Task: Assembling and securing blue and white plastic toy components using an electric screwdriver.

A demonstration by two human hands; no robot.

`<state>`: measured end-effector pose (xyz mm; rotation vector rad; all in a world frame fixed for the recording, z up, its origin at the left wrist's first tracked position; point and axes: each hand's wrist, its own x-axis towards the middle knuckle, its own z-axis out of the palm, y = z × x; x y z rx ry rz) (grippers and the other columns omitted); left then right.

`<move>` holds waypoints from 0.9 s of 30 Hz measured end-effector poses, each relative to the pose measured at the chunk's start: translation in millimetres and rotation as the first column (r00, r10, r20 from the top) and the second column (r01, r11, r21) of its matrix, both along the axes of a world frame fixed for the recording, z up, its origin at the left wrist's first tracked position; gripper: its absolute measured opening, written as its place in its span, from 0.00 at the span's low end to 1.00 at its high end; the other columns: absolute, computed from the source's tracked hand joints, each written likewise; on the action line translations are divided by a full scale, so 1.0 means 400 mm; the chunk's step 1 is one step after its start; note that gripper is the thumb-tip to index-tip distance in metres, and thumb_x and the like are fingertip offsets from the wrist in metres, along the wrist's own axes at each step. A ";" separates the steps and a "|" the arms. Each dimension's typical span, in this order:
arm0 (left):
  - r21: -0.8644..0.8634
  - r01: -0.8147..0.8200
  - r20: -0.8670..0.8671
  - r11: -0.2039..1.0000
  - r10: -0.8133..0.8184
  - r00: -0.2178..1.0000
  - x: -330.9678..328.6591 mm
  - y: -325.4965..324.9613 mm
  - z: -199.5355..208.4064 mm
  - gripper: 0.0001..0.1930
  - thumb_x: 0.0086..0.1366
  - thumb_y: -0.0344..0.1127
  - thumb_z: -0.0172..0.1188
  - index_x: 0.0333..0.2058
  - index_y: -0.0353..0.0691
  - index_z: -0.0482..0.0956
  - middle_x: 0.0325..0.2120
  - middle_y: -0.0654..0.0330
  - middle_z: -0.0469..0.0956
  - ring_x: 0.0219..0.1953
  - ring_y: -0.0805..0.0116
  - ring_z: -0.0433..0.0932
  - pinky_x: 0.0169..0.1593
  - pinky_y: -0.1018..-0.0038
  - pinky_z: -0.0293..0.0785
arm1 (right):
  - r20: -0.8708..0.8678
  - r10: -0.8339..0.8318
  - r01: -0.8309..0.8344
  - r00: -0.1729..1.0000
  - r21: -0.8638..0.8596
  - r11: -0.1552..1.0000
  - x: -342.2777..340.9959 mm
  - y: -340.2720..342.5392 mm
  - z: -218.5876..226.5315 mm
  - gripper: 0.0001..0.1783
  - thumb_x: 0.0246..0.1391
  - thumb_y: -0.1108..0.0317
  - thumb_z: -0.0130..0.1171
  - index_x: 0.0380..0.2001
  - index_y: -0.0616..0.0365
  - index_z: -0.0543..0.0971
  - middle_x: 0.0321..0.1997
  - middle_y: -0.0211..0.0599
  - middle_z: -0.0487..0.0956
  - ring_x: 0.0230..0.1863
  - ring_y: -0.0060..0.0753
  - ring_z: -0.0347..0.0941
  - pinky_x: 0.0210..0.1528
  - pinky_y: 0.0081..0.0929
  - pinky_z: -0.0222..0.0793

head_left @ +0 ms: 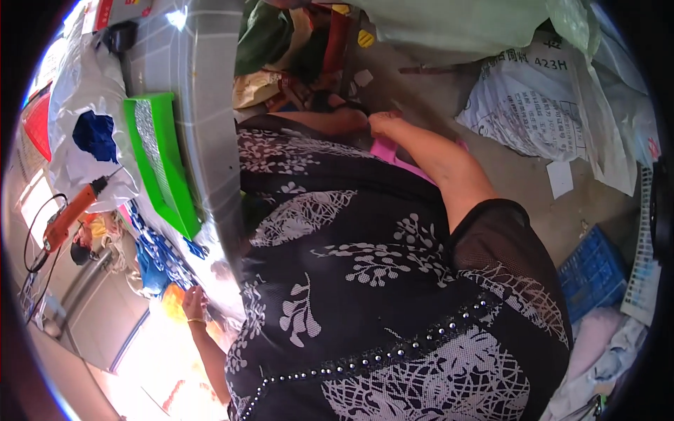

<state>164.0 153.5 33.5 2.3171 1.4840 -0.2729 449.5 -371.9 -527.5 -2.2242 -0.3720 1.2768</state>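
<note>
My right arm reaches forward from a black mesh sleeve, and my right hand is closed above my lap. Whatever its fingers hold is too small and partly hidden. Against that hand, from the left, comes a bare limb, seemingly my left forearm; its fingers cannot be made out against the dark things behind. A pink plastic piece, perhaps part of a stool, shows beneath my right wrist. My black dress with pale flowers and a beaded edge fills the middle.
To the left, a grey table carries a bright green tray. Beyond it hangs an orange electric screwdriver; another person's hand works among cloth. At right lie a white printed sack and a blue crate.
</note>
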 end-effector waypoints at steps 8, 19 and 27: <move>0.042 0.057 -0.083 0.997 -0.054 0.995 -0.007 -0.104 0.004 0.18 0.63 0.44 0.70 0.45 0.39 0.81 0.26 0.67 0.79 0.23 0.77 0.76 0.25 0.80 0.67 | -0.054 0.070 -0.075 0.996 -0.092 0.993 0.013 0.012 0.020 0.14 0.29 0.70 0.69 0.28 0.52 0.85 0.32 0.37 0.86 0.41 0.40 0.85 0.43 0.40 0.81; 0.027 0.206 0.034 0.978 -0.206 0.978 -0.161 -0.140 -0.066 0.23 0.61 0.42 0.72 0.48 0.33 0.79 0.26 0.63 0.78 0.23 0.75 0.76 0.26 0.78 0.73 | 0.134 0.016 -0.020 0.991 0.033 0.999 0.044 0.049 0.066 0.22 0.34 0.59 0.75 0.37 0.52 0.87 0.43 0.39 0.87 0.48 0.44 0.84 0.48 0.45 0.80; -0.005 0.164 -0.024 0.986 -0.165 0.986 -0.133 -0.204 -0.128 0.22 0.60 0.41 0.72 0.50 0.37 0.80 0.27 0.63 0.79 0.23 0.74 0.78 0.23 0.79 0.68 | 0.220 0.033 -0.048 0.975 0.064 0.997 0.112 0.071 0.203 0.24 0.35 0.63 0.70 0.42 0.53 0.86 0.50 0.46 0.84 0.56 0.47 0.80 0.55 0.44 0.77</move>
